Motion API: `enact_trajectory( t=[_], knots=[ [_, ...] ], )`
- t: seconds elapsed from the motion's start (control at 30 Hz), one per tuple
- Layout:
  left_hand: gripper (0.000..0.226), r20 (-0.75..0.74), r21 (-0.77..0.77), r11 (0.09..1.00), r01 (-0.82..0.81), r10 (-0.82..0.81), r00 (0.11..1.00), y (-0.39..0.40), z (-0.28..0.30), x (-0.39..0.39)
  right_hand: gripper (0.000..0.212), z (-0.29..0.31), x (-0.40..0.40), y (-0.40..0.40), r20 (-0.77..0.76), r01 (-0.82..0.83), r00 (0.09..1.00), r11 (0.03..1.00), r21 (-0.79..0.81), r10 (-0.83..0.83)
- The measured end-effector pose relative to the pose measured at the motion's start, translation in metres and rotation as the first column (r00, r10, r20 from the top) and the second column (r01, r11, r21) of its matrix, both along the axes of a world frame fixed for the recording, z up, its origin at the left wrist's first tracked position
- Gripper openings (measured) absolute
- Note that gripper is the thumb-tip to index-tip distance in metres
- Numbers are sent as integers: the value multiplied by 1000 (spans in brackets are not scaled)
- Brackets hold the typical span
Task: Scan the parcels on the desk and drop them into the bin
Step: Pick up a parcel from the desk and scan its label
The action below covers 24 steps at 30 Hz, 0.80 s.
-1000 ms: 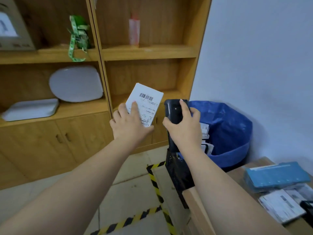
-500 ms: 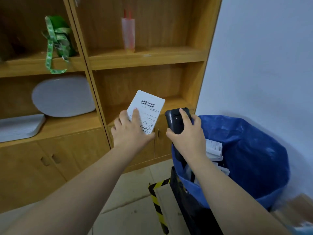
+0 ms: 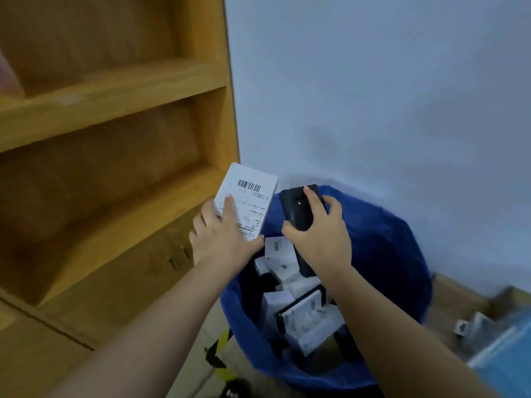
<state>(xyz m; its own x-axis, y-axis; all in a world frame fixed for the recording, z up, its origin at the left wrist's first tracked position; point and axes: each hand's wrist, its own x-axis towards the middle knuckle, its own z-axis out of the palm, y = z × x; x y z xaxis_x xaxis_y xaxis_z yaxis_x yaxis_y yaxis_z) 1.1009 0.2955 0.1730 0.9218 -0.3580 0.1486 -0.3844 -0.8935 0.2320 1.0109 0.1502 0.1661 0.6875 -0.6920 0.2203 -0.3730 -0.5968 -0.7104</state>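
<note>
From the head view, a black barcode is printed near the top of the white parcel (image 3: pixel 247 201), with lines of small text beneath that are too blurred to be read. The parcel is grasped by the left hand (image 3: pixel 222 238), fingers laid across its face, and is held above the left rim of the bin (image 3: pixel 388 254), which is lined in blue. A black scanner (image 3: pixel 298 206) is clenched in the right hand (image 3: pixel 320 239) over the bin. White parcels (image 3: pixel 298 305) are piled inside the bin; their labels cannot be read.
</note>
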Motion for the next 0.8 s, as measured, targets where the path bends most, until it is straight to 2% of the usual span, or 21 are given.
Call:
enact_trajectory(
  t=[0.17,0.4,0.63,0.8],
  knots=[
    [109,-47,2,962,272,-272,961,-61,-17,51,77,-11,11,-44,-35,289,957,957,4,-289],
    [111,-158,66,803,593,-578,801,-119,-52,89,79,-42,14,-52,-115,590,804,806,38,-583],
    [113,-344,139,682,718,-647,681,-140,-127,98,79,-115,16,-46,-292,716,688,687,125,-664],
    [114,-440,165,640,751,-633,637,-155,-186,101,80,-177,28,-49,-409,776,622,596,206,-668]
  ],
)
